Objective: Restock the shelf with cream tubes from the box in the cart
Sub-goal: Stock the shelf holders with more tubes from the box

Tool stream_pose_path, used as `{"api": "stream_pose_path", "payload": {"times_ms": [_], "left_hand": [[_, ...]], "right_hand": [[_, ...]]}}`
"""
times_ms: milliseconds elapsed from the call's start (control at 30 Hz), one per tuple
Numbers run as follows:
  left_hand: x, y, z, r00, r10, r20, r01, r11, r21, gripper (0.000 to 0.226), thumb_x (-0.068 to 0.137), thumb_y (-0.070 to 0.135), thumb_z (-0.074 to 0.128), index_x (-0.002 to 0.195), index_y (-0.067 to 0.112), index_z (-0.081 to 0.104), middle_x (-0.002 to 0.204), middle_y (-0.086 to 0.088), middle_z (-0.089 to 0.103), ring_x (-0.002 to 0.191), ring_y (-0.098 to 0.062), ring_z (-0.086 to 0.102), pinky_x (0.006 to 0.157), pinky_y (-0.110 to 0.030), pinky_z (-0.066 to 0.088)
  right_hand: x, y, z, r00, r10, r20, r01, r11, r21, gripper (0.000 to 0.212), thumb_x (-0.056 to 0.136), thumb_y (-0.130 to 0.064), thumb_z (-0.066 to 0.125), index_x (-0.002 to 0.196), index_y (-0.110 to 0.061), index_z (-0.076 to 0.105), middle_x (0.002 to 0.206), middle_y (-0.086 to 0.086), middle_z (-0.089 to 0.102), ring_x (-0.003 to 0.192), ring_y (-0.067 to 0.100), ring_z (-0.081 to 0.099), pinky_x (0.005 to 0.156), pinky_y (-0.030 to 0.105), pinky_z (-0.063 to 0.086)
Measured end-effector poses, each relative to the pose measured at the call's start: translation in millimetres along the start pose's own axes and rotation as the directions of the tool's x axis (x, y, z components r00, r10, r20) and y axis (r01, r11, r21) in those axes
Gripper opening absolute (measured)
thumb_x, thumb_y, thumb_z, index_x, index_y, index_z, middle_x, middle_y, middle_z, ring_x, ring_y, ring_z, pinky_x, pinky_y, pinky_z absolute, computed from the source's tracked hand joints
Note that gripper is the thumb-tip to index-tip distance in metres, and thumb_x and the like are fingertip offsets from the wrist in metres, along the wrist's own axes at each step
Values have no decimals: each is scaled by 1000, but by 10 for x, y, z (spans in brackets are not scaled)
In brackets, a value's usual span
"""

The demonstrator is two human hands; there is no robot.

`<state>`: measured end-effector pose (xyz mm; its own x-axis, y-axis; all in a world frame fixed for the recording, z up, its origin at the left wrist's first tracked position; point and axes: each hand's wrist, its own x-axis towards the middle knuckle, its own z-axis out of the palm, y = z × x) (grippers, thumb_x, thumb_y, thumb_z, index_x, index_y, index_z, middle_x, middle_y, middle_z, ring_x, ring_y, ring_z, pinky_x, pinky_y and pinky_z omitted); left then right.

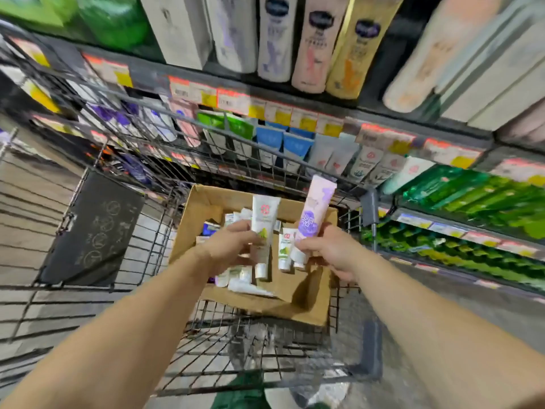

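Two cream tubes up out of the box point(303, 308): white/green tube point(263, 228) gripped by left hand point(228, 246), fingers curled round its lower half, cap end down; purple tube point(314, 212) pinched near its cap end by right hand point(330, 250), crimped end tilted up twd the shelf. Right hand seems to hold a 2nd small white tube point(285, 249) alongside, not certain; may just stand in the box behind the fingers. More tubes lie loose in the cardboard box, which sits in the wire cart point(206, 335). Beyond the cart's far rim, the shelf row of tubes point(295, 149) w/ green, blue, white and pale caps-down stock; price strips point(265, 109) above. Tall bottles point(312, 45) on the shelf above, green packs point(472, 190) at right. Step, judged: sorting/picking phase, tubes lifted but not yet carried over. Box still holds plenty, so task prob. early to mid. Next move calls for matching each design to its facing in the row, then reaching over the cart rim, one hand at a time, w/o knocking standing tubes.
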<state>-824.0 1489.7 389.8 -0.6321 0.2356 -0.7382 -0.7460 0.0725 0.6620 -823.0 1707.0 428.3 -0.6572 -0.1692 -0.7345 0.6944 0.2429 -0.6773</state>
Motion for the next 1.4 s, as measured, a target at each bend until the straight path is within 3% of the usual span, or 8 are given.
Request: {"api": "stream_pose_path", "payload": {"times_ms": [267,400,500,633,833,1000,1167,1400], "left_hand": [[-574,1252,1112,920,312,238,-327,944,28,22,94,3,55,112,13,62,102,-6,71,91,-22,66,80,-38,54],[-883,1717,1987,867,425,260,-449,893,40,32,81,2,69,110,12,61,96,-5,73,84,-21,69,76,-39,56],[-1137,1925,2815,840,491,230,-517,853,70,38,77,10,74,112,16,60,100,-5,72,91,-25,67,80,-42,52],[-1384,2107,3966,772,564,293,-607,792,73,26,90,8,66,113,17,60,103,-4,72,92,-18,69,77,-36,59],[-1574,2330,5249,675,645,357,-703,710,48,26,87,2,65,111,12,60,101,-6,74,94,-23,70,76,-37,58],[-1545,2626,5751,644,664,380,-735,675,66,31,89,6,66,118,7,58,100,-5,74,90,-18,71,75,-37,57],[-1364,3040,5973,617,696,368,-774,620,125,29,86,15,72,112,14,62,104,-6,74,98,-22,71,90,-48,56],[-1093,3667,6162,536,755,378,-832,549,84,27,85,14,72,109,18,63,100,1,76,96,-17,72,82,-33,58]], "right_hand": [[-899,-598,-928,941,-326,-94,329,944,14,20,90,0,63,98,-18,61,93,3,70,82,17,65,69,29,56],[-1565,-682,-1692,859,-480,-178,480,876,-44,20,88,-8,69,103,-20,64,93,-2,71,85,15,62,73,23,50],[-2159,-599,-2353,827,-520,-214,527,849,-26,21,81,-14,71,99,-21,64,94,5,68,85,21,57,75,36,46],[-2957,-431,-3258,786,-558,-265,579,816,-1,21,90,-6,65,106,-19,60,94,3,71,79,16,65,67,30,52],[-3759,-228,-4224,674,-607,-421,659,751,-29,28,89,-6,67,114,-13,59,99,5,69,91,20,65,83,45,54],[-4058,-218,-4802,586,-616,-527,697,715,-60,22,91,-10,65,113,-13,59,84,-5,71,68,7,66,54,21,49],[-4060,-564,-5334,387,-644,-660,685,680,-261,32,88,-21,70,118,-22,61,101,-1,71,94,20,68,84,33,56],[-3882,-1279,-5815,74,-657,-750,618,621,-483,31,86,-23,72,111,-31,55,97,-17,65,87,-2,61,67,12,45]]}}
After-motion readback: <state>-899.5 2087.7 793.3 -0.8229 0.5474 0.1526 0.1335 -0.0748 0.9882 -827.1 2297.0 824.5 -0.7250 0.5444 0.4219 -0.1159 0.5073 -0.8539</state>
